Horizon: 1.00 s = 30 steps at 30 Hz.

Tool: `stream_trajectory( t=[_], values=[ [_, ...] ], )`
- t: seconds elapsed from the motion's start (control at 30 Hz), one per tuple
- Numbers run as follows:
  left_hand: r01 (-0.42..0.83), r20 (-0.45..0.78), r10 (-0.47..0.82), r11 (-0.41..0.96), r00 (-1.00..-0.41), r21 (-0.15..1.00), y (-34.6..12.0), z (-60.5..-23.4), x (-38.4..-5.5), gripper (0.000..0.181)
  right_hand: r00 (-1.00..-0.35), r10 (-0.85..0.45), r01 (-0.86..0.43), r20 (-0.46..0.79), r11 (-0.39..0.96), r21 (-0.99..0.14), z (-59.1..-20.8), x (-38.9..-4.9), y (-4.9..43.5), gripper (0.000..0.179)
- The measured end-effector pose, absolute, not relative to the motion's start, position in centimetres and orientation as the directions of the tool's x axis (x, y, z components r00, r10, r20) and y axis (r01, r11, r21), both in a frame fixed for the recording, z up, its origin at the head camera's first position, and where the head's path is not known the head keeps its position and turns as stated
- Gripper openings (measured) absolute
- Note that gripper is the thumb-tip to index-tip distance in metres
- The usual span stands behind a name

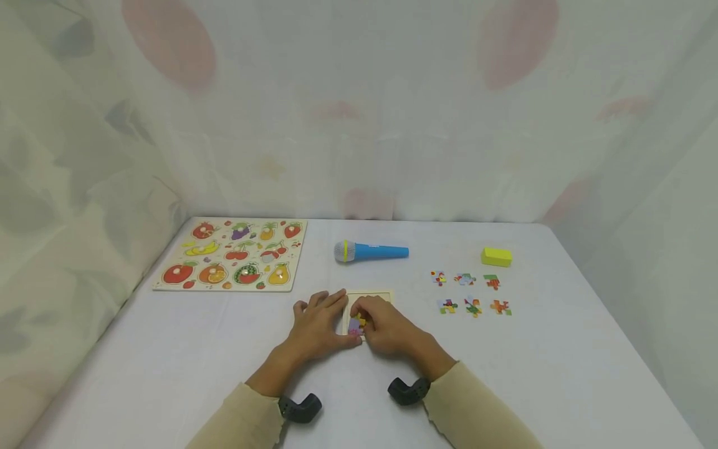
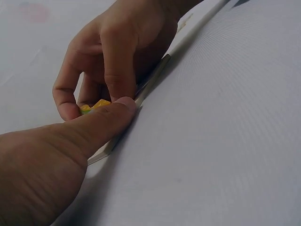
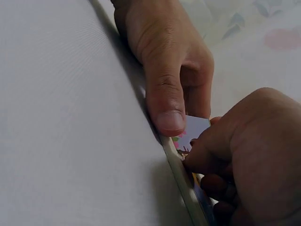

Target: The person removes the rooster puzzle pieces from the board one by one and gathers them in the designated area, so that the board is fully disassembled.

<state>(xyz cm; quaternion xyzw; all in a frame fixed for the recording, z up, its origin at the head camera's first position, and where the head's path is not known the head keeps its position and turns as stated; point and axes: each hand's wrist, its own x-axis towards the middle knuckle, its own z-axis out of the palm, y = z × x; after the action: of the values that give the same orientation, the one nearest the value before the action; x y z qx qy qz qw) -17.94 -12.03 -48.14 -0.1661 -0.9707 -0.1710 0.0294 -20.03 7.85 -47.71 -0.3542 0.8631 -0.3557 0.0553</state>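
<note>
A small wooden puzzle tray (image 1: 370,292) lies at the table's near middle. A lilac puzzle piece (image 3: 196,126) with a pink and green print sits at the tray's near left corner. My left hand (image 1: 318,327) spans the tray's left side, fingers extended and thumb pressing at its near edge. Over the tray, my right hand (image 1: 389,325) pinches a yellow puzzle piece (image 2: 98,105) between thumb and fingers, right against the lilac one. The fingers hide much of the tray's inside.
Several loose puzzle pieces (image 1: 473,305) lie in two rows to the right. Farther back are a blue toy microphone (image 1: 381,251) and a yellow block (image 1: 496,257). A fruit puzzle board (image 1: 224,244) covers the far left corner. Patterned cloth (image 1: 359,125) hangs behind the table.
</note>
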Motion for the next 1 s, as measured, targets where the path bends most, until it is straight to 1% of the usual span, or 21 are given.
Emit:
stream_trajectory(
  t=[0.3,0.5,0.63,0.77,0.87,1.0],
  values=[
    [0.339,0.116,0.319,0.891,-0.941,0.303,-12.0,-48.2,-18.1,0.092,-0.749,-0.618,-0.565,0.239,0.409,-0.716,-48.3,-20.1,8.1,0.029],
    [0.337,0.115,0.317,0.888,-0.942,0.313,-12.0,-48.3,-18.0,0.091,-0.783,-0.562,-0.515,0.268,0.342,-0.786,-48.3,-20.3,8.5,0.031],
    [0.338,0.118,0.317,0.885,-0.941,0.322,-12.1,-48.5,-17.9,0.092,-0.801,-0.535,-0.472,0.268,0.29,-0.832,-47.4,-20.3,8.9,0.03],
    [0.34,0.12,0.318,0.883,-0.941,0.323,-12.1,-48.6,-18.0,0.094,-0.815,-0.518,-0.443,0.261,0.265,-0.856,-45.6,-20.1,9.5,0.03],
    [0.339,0.123,0.316,0.883,-0.941,0.326,-12.0,-48.6,-18.0,0.094,-0.813,-0.52,-0.445,0.263,0.261,-0.857,-43.7,-19.4,10.1,0.03],
    [0.337,0.116,0.316,0.884,-0.942,0.323,-12.1,-48.5,-17.9,0.094,-0.804,-0.524,-0.475,0.281,0.282,-0.833,-42.6,-19.0,11.5,0.03]
  ],
)
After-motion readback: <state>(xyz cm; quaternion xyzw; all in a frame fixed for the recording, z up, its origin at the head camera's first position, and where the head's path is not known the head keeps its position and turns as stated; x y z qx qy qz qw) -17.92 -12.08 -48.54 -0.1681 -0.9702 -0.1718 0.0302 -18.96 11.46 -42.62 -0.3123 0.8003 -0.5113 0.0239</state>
